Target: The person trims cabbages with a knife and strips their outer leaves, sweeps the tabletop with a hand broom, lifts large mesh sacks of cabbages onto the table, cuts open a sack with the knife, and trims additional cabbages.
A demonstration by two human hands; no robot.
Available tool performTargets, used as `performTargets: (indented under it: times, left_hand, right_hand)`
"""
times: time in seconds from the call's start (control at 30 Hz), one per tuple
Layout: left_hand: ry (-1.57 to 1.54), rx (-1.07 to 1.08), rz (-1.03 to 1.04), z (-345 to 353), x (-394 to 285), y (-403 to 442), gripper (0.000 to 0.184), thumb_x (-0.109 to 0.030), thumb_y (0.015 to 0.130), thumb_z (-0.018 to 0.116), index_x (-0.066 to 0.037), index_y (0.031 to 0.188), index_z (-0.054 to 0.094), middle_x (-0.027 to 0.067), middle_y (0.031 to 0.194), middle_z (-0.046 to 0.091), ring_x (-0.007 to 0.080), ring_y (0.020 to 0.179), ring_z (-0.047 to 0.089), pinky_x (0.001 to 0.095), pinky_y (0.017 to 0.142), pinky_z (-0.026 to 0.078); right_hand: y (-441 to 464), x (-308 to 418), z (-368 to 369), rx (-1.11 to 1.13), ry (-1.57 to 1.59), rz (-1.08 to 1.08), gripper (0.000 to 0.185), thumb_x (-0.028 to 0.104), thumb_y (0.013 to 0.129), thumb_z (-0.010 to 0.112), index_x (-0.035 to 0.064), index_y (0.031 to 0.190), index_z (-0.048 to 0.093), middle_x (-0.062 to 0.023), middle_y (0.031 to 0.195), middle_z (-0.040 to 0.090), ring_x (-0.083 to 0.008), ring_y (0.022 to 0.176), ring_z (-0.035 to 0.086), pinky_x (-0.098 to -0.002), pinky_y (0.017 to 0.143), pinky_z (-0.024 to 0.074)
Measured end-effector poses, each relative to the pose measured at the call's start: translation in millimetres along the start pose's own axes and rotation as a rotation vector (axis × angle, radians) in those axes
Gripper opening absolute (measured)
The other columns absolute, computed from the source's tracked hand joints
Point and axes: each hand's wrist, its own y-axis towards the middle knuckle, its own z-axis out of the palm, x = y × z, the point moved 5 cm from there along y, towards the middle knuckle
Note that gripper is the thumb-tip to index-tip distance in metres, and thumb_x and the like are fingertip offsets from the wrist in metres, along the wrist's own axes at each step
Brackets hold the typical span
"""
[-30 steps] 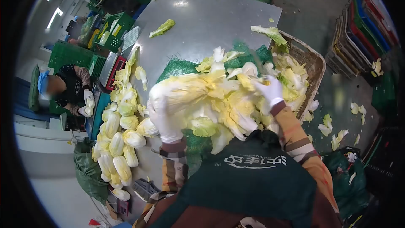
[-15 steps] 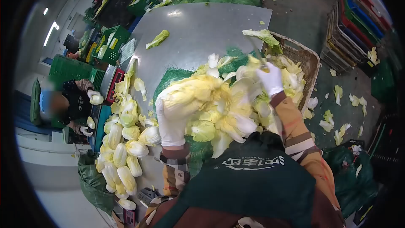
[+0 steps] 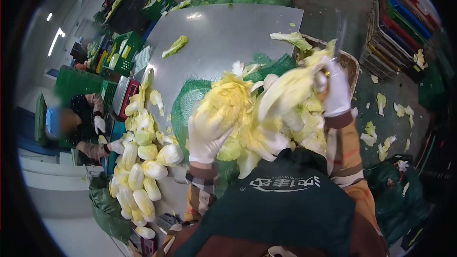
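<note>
My left hand (image 3: 204, 140), in a white glove, grips a napa cabbage (image 3: 223, 104) with yellow inner leaves showing. My gloved right hand (image 3: 337, 90) is closed on a knife (image 3: 340, 35), its blade pointing up and away. Loose cabbage leaves (image 3: 288, 93) hang from the same hand, apart from the head on the left. Under both hands lie more trimmed leaves (image 3: 259, 138) and a green mesh bag (image 3: 188, 102) on the metal table (image 3: 223, 33).
A brown basket (image 3: 353, 69) stands at the table's right edge. Several trimmed cabbages (image 3: 143, 171) are heaped on the left, near a co-worker (image 3: 85, 119) and a red scale (image 3: 129, 97). Stacked crates (image 3: 390, 28) and scattered leaves (image 3: 381, 102) occupy the floor at right.
My right hand has moved right with the knife, drawing leaves away from the pile. The cabbage in my left hand has turned more upright. The co-worker's hands have shifted toward the heap.
</note>
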Motion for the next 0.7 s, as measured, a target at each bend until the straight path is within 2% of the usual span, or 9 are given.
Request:
performTargets:
  times: [0.07,0.1,0.17,0.23,0.3,0.47,0.53,0.57,0.7]
  left_hand:
    - [-0.260,-0.121,-0.042,-12.3,2.4,-0.8,0.058,-0.051,0.096,0.042,-0.015,0.142,0.036,0.0149,0.144,0.040,0.0403,0.132,0.039,0.0618,0.102,0.039]
    - [-0.263,-0.123,-0.032,-2.0,-0.6,-2.6,0.053,-0.046,0.098,0.038,-0.014,0.140,0.038,0.0145,0.141,0.043,0.0379,0.131,0.042,0.0588,0.102,0.041]
    - [-0.199,-0.081,0.018,9.0,-0.1,1.8,0.053,-0.046,0.098,0.038,-0.013,0.139,0.040,0.0144,0.140,0.044,0.0367,0.130,0.044,0.0576,0.101,0.042]
    - [-0.122,-0.014,0.076,17.2,8.3,7.9,0.060,-0.053,0.095,0.044,-0.013,0.140,0.039,0.0146,0.142,0.044,0.0382,0.129,0.044,0.0598,0.101,0.041]
    - [-0.137,0.021,0.080,27.1,16.3,9.8,0.063,-0.054,0.094,0.047,-0.012,0.140,0.040,0.0143,0.142,0.044,0.0378,0.128,0.045,0.0595,0.101,0.042]
    - [-0.018,-0.011,0.135,47.3,15.8,4.9,0.066,-0.054,0.095,0.046,-0.009,0.141,0.038,0.0163,0.140,0.046,0.0354,0.128,0.046,0.0565,0.098,0.046]
    - [-0.013,-0.032,0.138,37.7,10.6,5.4,0.066,-0.055,0.094,0.048,-0.009,0.141,0.038,0.0166,0.139,0.047,0.0346,0.127,0.048,0.0554,0.098,0.048]
    - [-0.024,-0.041,0.141,32.6,6.7,5.6,0.066,-0.055,0.094,0.048,-0.009,0.141,0.038,0.0164,0.140,0.046,0.0346,0.127,0.048,0.0552,0.098,0.048]
    - [-0.043,-0.084,0.200,35.3,2.1,9.6,0.063,-0.051,0.094,0.051,-0.009,0.140,0.040,0.0158,0.138,0.048,0.0328,0.125,0.050,0.0512,0.096,0.050]
  right_hand:
    - [8.4,21.9,-16.2,-0.108,-0.571,-0.186,0.019,0.020,0.094,0.060,0.0037,0.105,0.060,-0.0001,0.070,0.060,-0.0064,0.048,0.049,-0.0202,0.042,0.0396]
    - [-13.3,21.0,17.3,-0.052,-0.172,0.016,0.025,0.020,0.092,0.063,0.0024,0.109,0.059,-0.0018,0.074,0.061,-0.0088,0.056,0.053,-0.0229,0.048,0.0437]
    - [-19.5,-11.6,38.8,0.085,-0.190,-0.037,0.036,0.024,0.090,0.067,0.0035,0.116,0.056,-0.0046,0.085,0.062,-0.0140,0.072,0.059,-0.0278,0.062,0.0499]
    - [-11.0,-40.8,34.1,0.191,-0.699,-0.433,0.041,0.026,0.087,0.070,0.0059,0.120,0.056,-0.0059,0.092,0.063,-0.0165,0.080,0.062,-0.0288,0.070,0.0517]
    - [-36.8,-43.9,69.2,0.249,-0.867,-0.722,0.043,0.022,0.083,0.073,0.0060,0.120,0.058,-0.0063,0.092,0.063,-0.0156,0.078,0.063,-0.0265,0.071,0.0516]
    - [-19.8,-52.0,58.2,0.366,-0.745,-0.684,0.036,0.013,0.075,0.078,0.0056,0.108,0.064,-0.0051,0.089,0.061,-0.0171,0.075,0.063,-0.0300,0.068,0.0525]
    - [1.2,-27.0,21.4,-0.004,-0.272,-0.291,0.035,0.011,0.077,0.077,0.0047,0.109,0.063,-0.0012,0.081,0.062,-0.0145,0.070,0.061,-0.0284,0.067,0.0517]
    - [4.5,1.9,4.9,-0.129,-0.314,-0.246,0.034,0.011,0.078,0.077,0.0049,0.108,0.063,-0.0008,0.086,0.062,-0.0136,0.075,0.061,-0.0280,0.068,0.0515]
    - [-10.6,21.1,19.4,-0.022,-0.783,-0.683,0.040,0.010,0.078,0.077,0.0054,0.114,0.063,-0.0024,0.098,0.061,-0.0137,0.091,0.059,-0.0271,0.077,0.0504]
